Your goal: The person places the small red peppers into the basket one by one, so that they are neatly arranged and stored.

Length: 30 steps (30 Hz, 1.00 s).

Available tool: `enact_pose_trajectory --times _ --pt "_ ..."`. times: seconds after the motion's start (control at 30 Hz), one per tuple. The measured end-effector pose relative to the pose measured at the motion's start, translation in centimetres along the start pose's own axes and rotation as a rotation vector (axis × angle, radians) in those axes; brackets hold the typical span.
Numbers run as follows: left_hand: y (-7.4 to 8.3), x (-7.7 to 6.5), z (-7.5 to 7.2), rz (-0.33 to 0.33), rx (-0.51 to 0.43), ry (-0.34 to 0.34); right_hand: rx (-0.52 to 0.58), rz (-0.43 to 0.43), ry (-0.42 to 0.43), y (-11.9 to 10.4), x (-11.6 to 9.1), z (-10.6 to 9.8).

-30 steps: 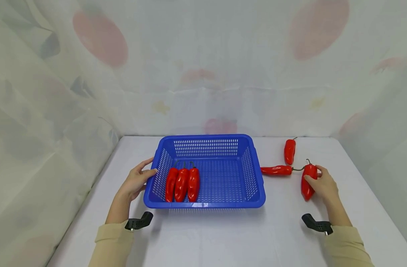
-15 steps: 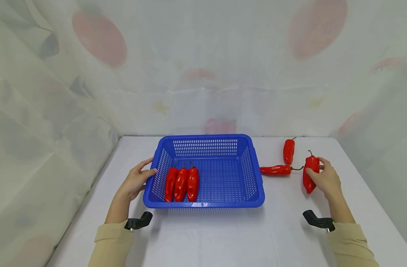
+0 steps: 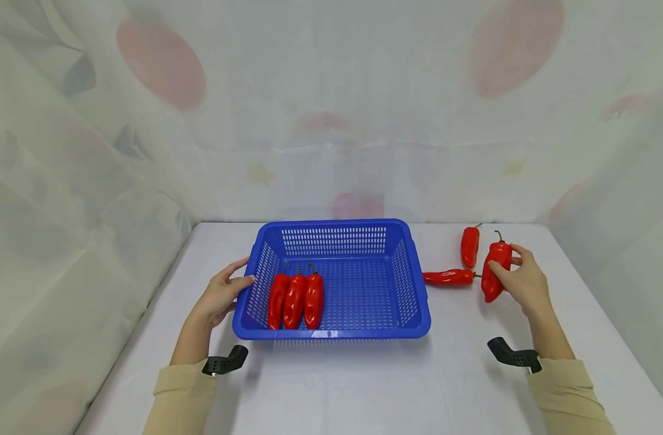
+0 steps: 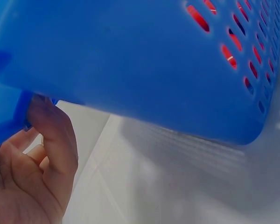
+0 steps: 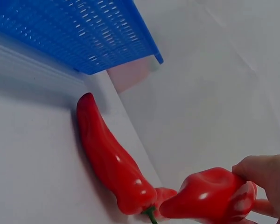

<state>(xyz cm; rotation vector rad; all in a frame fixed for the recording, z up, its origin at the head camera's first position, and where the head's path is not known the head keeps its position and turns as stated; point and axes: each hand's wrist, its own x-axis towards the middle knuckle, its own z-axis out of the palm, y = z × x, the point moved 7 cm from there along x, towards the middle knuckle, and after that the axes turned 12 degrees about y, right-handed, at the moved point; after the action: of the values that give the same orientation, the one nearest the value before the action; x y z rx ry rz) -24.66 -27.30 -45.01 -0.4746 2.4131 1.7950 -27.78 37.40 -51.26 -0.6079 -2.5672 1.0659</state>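
My left hand (image 3: 221, 294) grips the left rim of a blue plastic basket (image 3: 331, 333), thumb over the edge. In the left wrist view, the basket's outer wall (image 4: 130, 60) fills the upper part, tilted over the table. Three red chili peppers (image 3: 294, 301) lie side by side in the basket's left part. To the right, my right hand (image 3: 527, 281) pinches a red chili pepper (image 3: 496, 272) between thumb and fingers, stem up, above the table. Left of it lies another chili pepper (image 3: 449, 277), and one more chili pepper (image 3: 470, 246) lies farther back.
The white table (image 3: 353, 386) ends at a pale curtain (image 3: 331, 121) with faint printed shapes behind it. Pale cloth also hangs on both sides. A black wrist camera (image 3: 226, 360) is worn on each arm.
My right hand has lifted the chili pepper off the table, away from me, then slightly left toward the other two. My left hand and the basket stay in place.
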Motion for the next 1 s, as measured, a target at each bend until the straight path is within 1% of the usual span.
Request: enact_pose_trajectory --times 0.1,0.17,0.23,0.27,0.4,0.47,0.53,0.63,1.0 --pt "0.0 0.0 0.0 0.001 -0.003 -0.002 0.000 -0.032 0.043 1.4 1.3 1.4" --pt "0.0 0.0 0.0 0.003 -0.003 -0.003 0.018 -0.039 0.046 1.3 1.5 1.8" --pt "0.1 0.0 0.0 0.004 -0.004 -0.004 0.042 -0.017 0.020 -0.3 0.9 1.5" --pt "0.1 0.0 0.0 0.004 -0.005 -0.004 0.048 -0.008 0.005 -1.6 0.2 1.0" --pt "0.0 -0.1 0.0 0.001 -0.004 0.001 0.095 0.016 -0.083 -8.4 -3.5 -1.6" --pt "0.0 -0.1 0.0 0.000 -0.002 0.004 0.102 -0.006 -0.104 -11.3 -5.1 -2.5" --pt "0.0 -0.1 0.0 -0.003 -0.003 0.006 0.109 -0.025 -0.117 -13.2 -6.0 -3.0" --pt "-0.1 -0.1 0.0 -0.005 -0.007 0.004 0.116 -0.047 -0.120 -14.7 -6.5 -3.0" --pt "0.0 -0.1 0.1 0.000 -0.010 0.000 0.178 -0.079 -0.127 -17.2 -6.6 -1.6"
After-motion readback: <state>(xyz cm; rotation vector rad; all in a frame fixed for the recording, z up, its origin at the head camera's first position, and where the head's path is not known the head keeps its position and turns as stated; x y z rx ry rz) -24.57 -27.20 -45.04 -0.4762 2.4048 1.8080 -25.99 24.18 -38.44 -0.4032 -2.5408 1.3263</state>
